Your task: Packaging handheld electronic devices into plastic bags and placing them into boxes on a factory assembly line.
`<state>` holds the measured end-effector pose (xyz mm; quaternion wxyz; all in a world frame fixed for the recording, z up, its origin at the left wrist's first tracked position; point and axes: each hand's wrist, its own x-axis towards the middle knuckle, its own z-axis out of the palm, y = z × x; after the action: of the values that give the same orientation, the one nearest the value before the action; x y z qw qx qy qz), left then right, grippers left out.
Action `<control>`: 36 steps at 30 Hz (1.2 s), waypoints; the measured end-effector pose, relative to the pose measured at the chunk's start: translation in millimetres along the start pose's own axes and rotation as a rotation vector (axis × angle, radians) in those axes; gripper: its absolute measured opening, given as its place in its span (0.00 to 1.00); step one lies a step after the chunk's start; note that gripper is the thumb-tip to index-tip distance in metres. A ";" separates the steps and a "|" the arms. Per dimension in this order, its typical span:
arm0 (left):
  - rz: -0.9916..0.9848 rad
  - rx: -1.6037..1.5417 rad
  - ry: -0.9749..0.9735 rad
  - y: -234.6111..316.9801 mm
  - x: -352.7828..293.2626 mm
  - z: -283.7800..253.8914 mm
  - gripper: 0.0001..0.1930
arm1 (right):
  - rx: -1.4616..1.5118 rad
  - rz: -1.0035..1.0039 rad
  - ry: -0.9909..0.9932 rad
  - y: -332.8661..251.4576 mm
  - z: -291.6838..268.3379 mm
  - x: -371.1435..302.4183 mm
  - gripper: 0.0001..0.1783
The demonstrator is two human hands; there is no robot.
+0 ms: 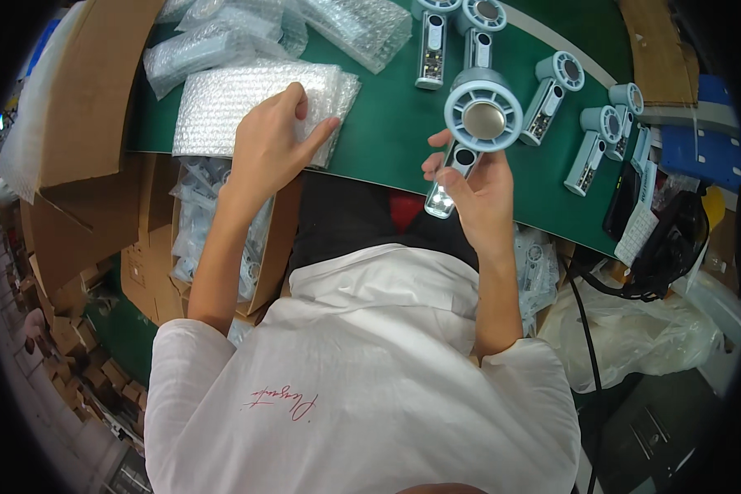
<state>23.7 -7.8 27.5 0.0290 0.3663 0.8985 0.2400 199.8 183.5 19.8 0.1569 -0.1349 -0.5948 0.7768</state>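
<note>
My right hand (487,193) is wrapped round the handle of a light-blue handheld fan (483,103). The fan's round head with a silver centre points up and away from me, and its see-through lower handle shows bright spots. My left hand (273,140) is over a stack of silvery bubble-wrap bags (214,103) on the green table. Its thumb stands apart from the curled forefinger and nothing shows between them; whether the hand presses on the stack I cannot tell. The other left fingers are mostly hidden.
Several similar fans lie beyond my right hand, one of them a fan (553,95) on the green table (379,115). Bubble-wrapped packages (214,49) lie at the far left. A cardboard box (276,243) of bagged items stands below the table edge. A black cable (589,346) hangs at right.
</note>
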 end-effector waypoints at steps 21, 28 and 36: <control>-0.077 -0.202 -0.031 -5.5 -2.5 -6.6 0.13 | 0.885 0.182 -0.447 9.3 -27.5 5.1 0.50; -0.015 -0.141 -0.038 -1.4 2.1 -18.4 0.08 | 0.725 0.190 -0.356 -4.8 -32.0 1.9 0.57; 0.034 -0.068 -0.178 -13.2 2.7 -18.2 0.06 | -0.049 0.322 0.030 -32.3 -38.1 -3.0 0.52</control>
<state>9.0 -21.6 37.9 0.1173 0.4001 0.8773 0.2375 220.4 223.8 41.3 0.0358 -0.2441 -0.5818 0.7750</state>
